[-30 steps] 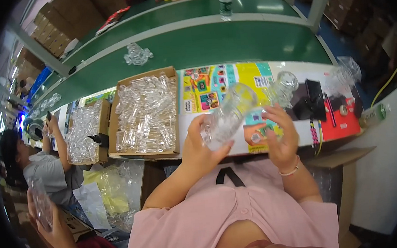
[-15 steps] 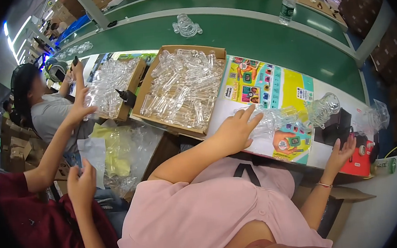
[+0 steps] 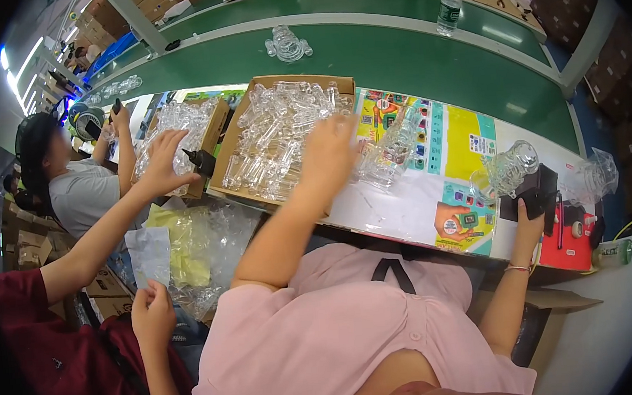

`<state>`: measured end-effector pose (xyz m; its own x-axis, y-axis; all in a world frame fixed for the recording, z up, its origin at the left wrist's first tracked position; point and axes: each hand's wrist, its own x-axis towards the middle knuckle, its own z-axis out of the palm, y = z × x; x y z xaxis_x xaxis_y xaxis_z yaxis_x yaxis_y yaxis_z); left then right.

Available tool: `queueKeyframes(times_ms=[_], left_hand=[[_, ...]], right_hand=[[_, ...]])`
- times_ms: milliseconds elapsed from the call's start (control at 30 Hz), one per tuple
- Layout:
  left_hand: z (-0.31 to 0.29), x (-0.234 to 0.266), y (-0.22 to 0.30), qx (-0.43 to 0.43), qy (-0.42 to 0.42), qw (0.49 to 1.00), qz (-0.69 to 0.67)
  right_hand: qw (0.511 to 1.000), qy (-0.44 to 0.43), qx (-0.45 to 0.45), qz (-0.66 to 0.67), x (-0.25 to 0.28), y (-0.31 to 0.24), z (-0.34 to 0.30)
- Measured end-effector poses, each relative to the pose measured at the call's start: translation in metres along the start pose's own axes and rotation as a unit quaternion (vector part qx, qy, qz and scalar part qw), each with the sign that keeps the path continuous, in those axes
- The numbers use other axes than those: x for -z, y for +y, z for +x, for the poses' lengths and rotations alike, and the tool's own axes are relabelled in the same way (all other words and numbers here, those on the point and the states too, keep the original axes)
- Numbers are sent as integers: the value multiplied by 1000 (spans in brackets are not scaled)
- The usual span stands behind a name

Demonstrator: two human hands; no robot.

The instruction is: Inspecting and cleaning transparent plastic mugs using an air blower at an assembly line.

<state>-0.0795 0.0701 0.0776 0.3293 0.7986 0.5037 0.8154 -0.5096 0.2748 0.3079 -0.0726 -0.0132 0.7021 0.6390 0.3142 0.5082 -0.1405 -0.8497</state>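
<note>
My left hand (image 3: 330, 155) is over the right edge of a cardboard box (image 3: 257, 201) full of clear tube-like glass or plastic pieces (image 3: 285, 137). Its fingers are blurred, so whether they hold a piece cannot be made out. Right beside it, on the printed sheet (image 3: 460, 145), lies a loose cluster of clear pieces (image 3: 394, 150). At the right, my right hand (image 3: 528, 225) grips the near edge of a dark boxy object (image 3: 536, 186), its thumb on top. A clear ribbed vessel (image 3: 510, 167) stands just left of that object, and another clear vessel (image 3: 594, 175) lies to its right.
A co-worker in dark red reaches a hand (image 3: 169, 168) toward a black dropper bottle (image 3: 200, 160) at a second box (image 3: 210, 131). A water bottle (image 3: 449, 7) and a clear piece (image 3: 288, 45) stand on the green bench. A red case (image 3: 568, 244) sits at the right edge.
My left hand has moved left to the box, and the clear cluster now lies farther left. My right hand has shifted from open beside the dark object to gripping it. The co-worker's hand moved right.
</note>
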Motion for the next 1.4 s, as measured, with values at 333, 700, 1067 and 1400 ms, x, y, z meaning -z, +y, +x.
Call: queueKeyframes(times_ms=[333,700,1067,1400], left_hand=[[42,-13,-79,75,5,983,-170],[-13,29,62,270,-261,479,-793],[-46,23,86,159,-226,620,-734],[-49,33,114,45,-162,753,-636]], right_hand=[[975,102,-6,198,36,-52,-22],[934,-57,26,351,51,-128,-66],[920,-216,21,326,49,-127,-92],[953,-128,236,143,73,-149,-74]])
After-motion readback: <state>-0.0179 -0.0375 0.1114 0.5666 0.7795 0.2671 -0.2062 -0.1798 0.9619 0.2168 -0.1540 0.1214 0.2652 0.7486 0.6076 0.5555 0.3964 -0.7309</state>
